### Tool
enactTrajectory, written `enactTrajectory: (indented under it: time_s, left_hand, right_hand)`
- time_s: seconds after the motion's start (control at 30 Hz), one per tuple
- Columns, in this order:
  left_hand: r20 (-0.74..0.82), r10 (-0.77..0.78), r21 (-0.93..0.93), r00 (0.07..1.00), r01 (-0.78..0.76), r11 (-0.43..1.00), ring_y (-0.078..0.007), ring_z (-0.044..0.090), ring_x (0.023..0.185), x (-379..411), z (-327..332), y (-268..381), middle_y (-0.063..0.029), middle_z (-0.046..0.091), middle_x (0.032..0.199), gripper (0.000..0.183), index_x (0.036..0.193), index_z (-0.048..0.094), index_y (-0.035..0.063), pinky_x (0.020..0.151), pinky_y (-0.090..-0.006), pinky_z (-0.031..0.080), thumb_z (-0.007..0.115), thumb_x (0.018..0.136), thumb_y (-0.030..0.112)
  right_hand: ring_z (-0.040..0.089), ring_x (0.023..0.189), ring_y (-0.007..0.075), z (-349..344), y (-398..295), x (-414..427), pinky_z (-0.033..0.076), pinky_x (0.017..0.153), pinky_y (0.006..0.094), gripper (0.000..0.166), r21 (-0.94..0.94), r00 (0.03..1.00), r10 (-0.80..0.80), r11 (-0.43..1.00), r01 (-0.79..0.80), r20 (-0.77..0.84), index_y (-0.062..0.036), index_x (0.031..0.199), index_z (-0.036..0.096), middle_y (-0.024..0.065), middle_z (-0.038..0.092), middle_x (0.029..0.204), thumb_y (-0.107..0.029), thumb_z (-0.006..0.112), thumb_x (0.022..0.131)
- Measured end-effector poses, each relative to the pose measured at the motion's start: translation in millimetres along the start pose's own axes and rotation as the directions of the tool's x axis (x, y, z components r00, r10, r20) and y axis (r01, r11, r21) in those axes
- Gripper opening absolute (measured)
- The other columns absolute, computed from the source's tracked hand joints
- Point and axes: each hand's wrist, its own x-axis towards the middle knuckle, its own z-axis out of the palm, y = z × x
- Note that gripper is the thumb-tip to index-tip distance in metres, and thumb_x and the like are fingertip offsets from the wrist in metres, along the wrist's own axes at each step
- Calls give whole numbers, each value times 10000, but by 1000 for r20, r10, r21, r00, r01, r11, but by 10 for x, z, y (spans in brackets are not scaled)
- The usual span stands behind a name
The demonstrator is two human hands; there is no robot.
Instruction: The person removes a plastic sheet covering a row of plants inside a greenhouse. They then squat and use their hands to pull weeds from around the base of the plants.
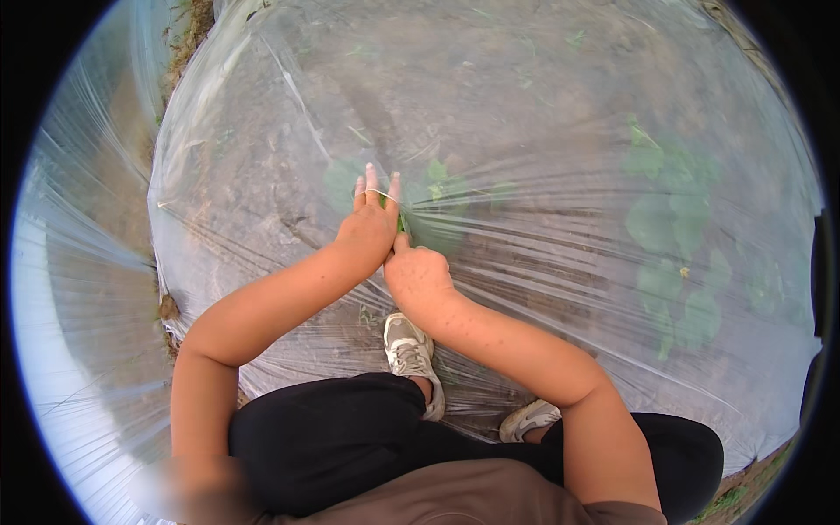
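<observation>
Clear plastic film [525, 85] lies over soil and green plants. My left hand [373, 213] reaches with its fingers spread through an opening in the film, the fingertips beneath it. The edge of the opening runs across those fingers. Right below and touching it, my right hand [418, 266] is curled, with the index finger pointing up at the opening; whether it pinches the film I cannot tell. Green leaves [436, 226] lie under the film just right of my hands, and a bit of green shows between them. Creases fan out to the right from the opening.
More broad-leaved plants [676, 223] with a small yellow flower [684, 272] lie under the film on the right. My shoe [408, 348] stands on the film below my hands, the other shoe [530, 420] lower right. A second film-covered strip [98, 216] runs along the left.
</observation>
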Motion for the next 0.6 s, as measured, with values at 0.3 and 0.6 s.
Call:
enactTrajectory:
  time_s: [0.3,0.6]
  left_hand:
    - [-185,-224,-651,957,52,758,-472,384,1268,-79,40,-155,-365,250,1427,675,1413,254,-81,985,-417,434,542,807,-12]
    - [14,-228,-295,973,222,929,-449,229,1375,267,108,-114,-257,109,1526,952,1478,93,-6,1078,-426,358,678,727,-9]
  right_hand:
    - [670,683,212,113,25,108,532,509,327,236,22,997,-79,997,78,11,-24,955,645,110,598,938,-71,616,725]
    - [668,646,246,274,-112,170,535,495,335,406,110,996,-87,990,88,-19,54,1125,526,160,599,926,-58,607,743]
